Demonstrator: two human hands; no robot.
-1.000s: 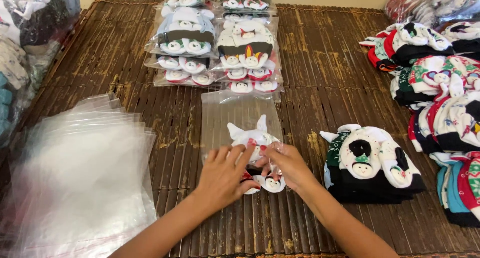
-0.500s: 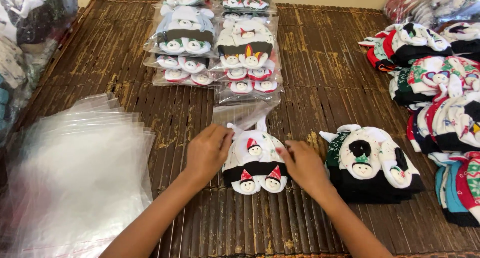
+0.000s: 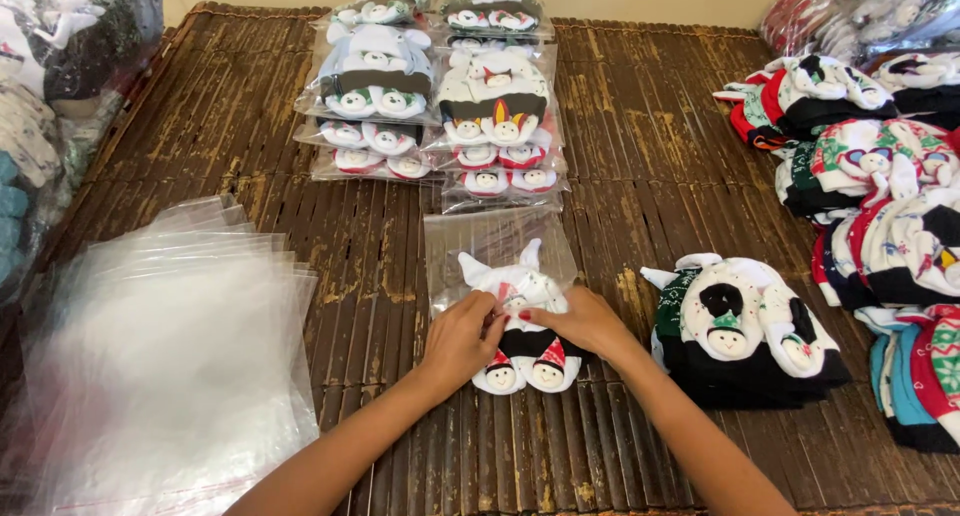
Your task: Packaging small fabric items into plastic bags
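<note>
Pressing both hands [image 3: 520, 331] on snowman socks [image 3: 520, 361] half inside a clear bag [image 3: 495, 241].

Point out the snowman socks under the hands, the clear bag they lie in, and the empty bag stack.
snowman socks [image 3: 524, 374], head view, snowman faces.
clear bag [image 3: 490, 238], head view, empty upper part.
empty bag stack [image 3: 170, 356], head view, middle.

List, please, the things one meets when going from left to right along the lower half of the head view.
Stack of clear plastic bags → left hand → folded snowman socks half inside a clear bag → right hand → pile of dark socks → colourful sock stacks.
</note>
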